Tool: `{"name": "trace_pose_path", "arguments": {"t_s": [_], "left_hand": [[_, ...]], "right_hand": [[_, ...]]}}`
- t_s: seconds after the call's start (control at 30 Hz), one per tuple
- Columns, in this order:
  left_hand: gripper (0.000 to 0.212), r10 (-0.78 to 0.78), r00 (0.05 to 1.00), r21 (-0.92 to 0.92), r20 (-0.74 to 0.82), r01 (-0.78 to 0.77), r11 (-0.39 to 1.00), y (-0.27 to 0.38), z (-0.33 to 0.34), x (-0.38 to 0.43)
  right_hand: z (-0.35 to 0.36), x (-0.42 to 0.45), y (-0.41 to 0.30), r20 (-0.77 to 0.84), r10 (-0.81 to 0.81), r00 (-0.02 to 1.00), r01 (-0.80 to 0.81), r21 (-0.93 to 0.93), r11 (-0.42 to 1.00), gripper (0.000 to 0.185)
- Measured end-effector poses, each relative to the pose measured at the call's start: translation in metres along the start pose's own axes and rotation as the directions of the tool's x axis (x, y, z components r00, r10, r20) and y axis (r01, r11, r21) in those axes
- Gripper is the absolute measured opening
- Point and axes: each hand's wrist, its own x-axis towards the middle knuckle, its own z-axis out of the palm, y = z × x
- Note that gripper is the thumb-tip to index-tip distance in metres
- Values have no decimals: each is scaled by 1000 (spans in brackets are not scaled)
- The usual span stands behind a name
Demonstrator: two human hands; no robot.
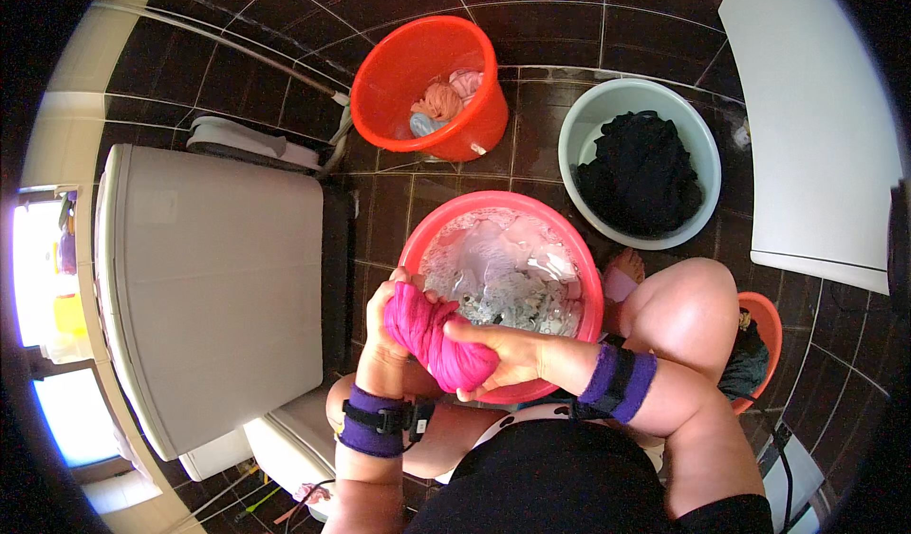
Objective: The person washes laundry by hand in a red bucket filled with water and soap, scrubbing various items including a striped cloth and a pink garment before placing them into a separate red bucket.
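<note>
A bright pink cloth [441, 338], bunched and twisted into a roll, is held between my two hands above the near edge of a pink plastic basin [592, 285]. My left hand [388, 317] grips its left end, fingers over the top. Around its right end is my right hand [505, 354], thumb on top. Soapy water fills the basin, with pale and patterned wet fabric [498, 263] lying in it. Each wrist or forearm wears a purple band with a black strap.
A red bucket [498, 117] with peach, pink and light blue cloths stands behind. Back right is a pale basin [712, 156] of black clothes [640, 174]. An orange container [772, 342] with dark fabric sits right of my knee. A large white appliance [220, 292] stands left, a white panel [818, 128] right.
</note>
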Motion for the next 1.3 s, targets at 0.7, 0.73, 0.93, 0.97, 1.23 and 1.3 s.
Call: {"name": "trace_pose_path", "arguments": {"t_s": [0.7, 0.73, 0.93, 0.97, 1.23, 1.3], "left_hand": [[6, 323, 944, 983, -60, 0, 185, -30, 12, 31], [7, 332, 942, 988, -52, -1, 157, -32, 7, 32], [10, 358, 931, 994, -75, 40, 104, -48, -17, 33], [10, 357, 930, 993, -87, 52, 107, -50, -20, 34], [11, 253, 952, 889, -172, 40, 455, -45, -34, 47], [10, 177, 966, 740, -190, 22, 673, -46, -36, 47]], "right_hand": [[-62, 43, 11, -178, -743, 645, 196, -901, 386, 27], [-62, 43, 11, -193, -750, 632, 182, -904, 386, 27], [-78, 45, 14, -191, -783, 592, 182, -915, 361, 30], [-83, 46, 14, -181, -779, 601, 194, -912, 361, 30], [-79, 36, 16, -406, -656, 637, 22, -840, 542, 42], [-69, 30, 15, -440, -630, 640, 37, -801, 597, 46]]}}
